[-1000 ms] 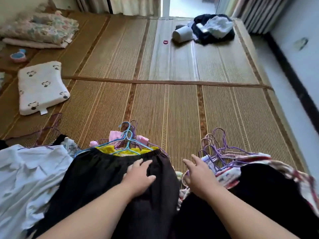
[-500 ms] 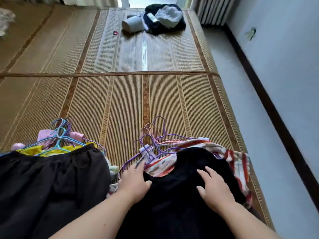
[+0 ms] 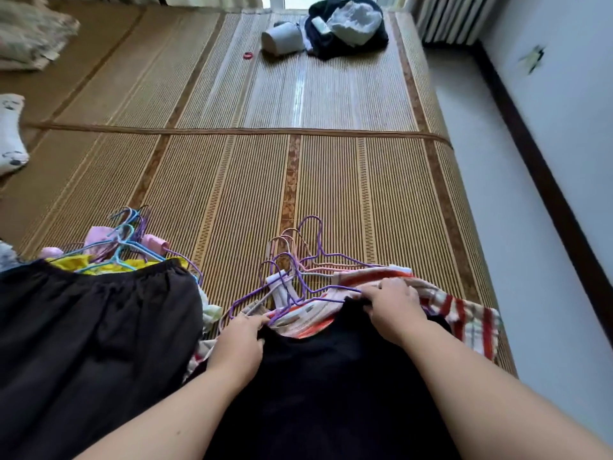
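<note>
A black garment lies on top of a pile of clothes on purple wire hangers at the near right of a woven mat. My left hand grips the garment's top left edge, fingers curled. My right hand pinches its top right edge beside a red-and-white striped cloth. Under the black garment's collar shows a patterned white and orange cloth.
A second pile at the near left has a dark skirt-like garment over yellow cloth and blue hangers. The woven mat stretches ahead. Far off lie a white roll, a dark bundle and a small red ring.
My left hand left the dark skirt pile and came over to the right pile. Both hands moved up to the black garment's top edge and closed on it.
</note>
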Tool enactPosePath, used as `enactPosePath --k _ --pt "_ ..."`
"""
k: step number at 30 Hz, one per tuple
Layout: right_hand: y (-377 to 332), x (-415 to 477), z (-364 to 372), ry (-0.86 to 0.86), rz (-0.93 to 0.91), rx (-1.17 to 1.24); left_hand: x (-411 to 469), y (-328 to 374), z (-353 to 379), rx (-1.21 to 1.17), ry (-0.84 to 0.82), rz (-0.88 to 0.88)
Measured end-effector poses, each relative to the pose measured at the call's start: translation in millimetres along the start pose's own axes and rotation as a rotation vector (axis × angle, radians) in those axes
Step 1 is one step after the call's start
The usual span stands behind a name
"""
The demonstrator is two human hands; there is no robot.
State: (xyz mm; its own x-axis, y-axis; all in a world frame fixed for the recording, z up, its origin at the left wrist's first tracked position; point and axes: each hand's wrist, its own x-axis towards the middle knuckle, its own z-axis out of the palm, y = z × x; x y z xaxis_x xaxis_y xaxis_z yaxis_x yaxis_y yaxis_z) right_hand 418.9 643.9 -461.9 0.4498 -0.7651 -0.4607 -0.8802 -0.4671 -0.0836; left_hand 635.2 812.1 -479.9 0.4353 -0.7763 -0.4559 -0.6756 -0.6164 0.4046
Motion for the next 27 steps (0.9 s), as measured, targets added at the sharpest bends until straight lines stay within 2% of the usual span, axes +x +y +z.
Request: enactPosePath --k 3,6,13,21,27 --pt "10 -15 -3 -0.046 -0.071 0.075 -10 1 -4 -0.016 -0.022 0.045" --pt "14 -36 -15 -0.092 -0.048 0.227 -25 7 -13 -0.043 -0.058 0.054" --pt "15 -107 -77 -0.003 -0.079 0.351 -87 19 -64 -0.124 -0.098 0.028" --pt "6 -199 -201 0.161 -0.120 0.366 -193 50 -157 -0.279 0.105 -0.016" --pt "-42 -245 -264 0.317 -0.236 0.455 -264 60 -246 -0.223 0.372 -0.065"
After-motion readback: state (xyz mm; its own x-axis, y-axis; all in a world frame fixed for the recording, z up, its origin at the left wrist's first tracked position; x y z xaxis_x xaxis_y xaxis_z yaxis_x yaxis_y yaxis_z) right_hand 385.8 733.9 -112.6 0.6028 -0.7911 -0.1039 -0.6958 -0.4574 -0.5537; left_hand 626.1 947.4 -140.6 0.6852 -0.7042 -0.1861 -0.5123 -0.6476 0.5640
